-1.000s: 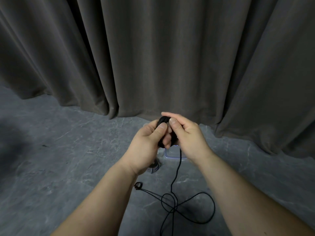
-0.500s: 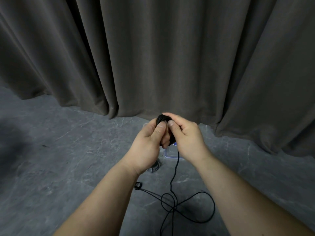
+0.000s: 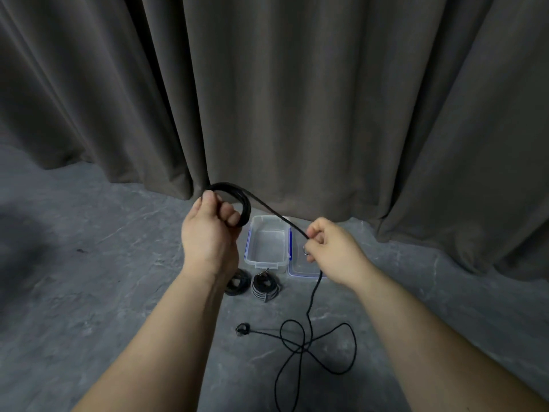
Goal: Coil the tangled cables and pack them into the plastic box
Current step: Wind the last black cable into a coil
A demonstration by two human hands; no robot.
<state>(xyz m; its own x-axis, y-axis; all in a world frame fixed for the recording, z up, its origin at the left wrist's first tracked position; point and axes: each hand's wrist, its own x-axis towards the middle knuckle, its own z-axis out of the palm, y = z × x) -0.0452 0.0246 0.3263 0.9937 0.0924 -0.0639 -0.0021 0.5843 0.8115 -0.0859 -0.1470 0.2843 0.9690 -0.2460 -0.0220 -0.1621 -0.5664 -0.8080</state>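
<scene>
Just left of centre, our left hand (image 3: 209, 233) grips a coil (image 3: 241, 203) of the black cable (image 3: 309, 310), fingers curled round it. Our right hand (image 3: 329, 248) pinches the strand stretched between them; the slack loops on the floor (image 3: 89, 292) at lower centre. The plastic box (image 3: 269, 257) sits open beyond, two coiled cables (image 3: 252, 283) just before it.

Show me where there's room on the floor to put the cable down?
Bare grey floor left of the left arm. Crowded: two coiled cable bundles by the clear plastic box, loose black cable looped between the arms.
</scene>
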